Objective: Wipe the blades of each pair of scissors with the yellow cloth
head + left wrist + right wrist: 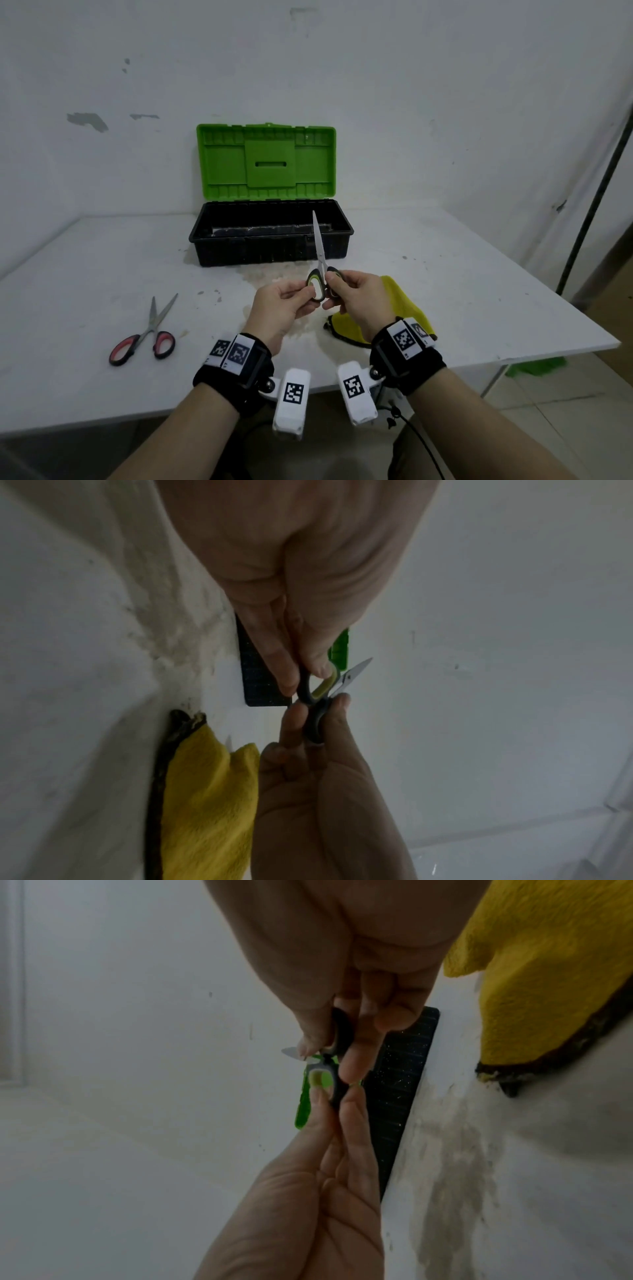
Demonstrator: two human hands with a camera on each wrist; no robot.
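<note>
Both hands hold up the green-handled scissors point(319, 260) in front of the toolbox, blades together and pointing up. My left hand point(289, 301) pinches the left handle loop point(316, 687). My right hand point(352, 294) pinches the right loop point(342, 1031). The yellow cloth point(400, 308) lies on the table under and behind my right hand, held by neither hand, and shows in both wrist views point(209, 799) point(548, 961). A second pair, the red-handled scissors point(147, 335), lies on the table at the left with its blades slightly apart.
An open toolbox point(270, 236) with a black base and a raised green lid point(267, 161) stands at the back of the white table point(85, 274). The wall is close behind it. The table's right edge drops off beyond the cloth.
</note>
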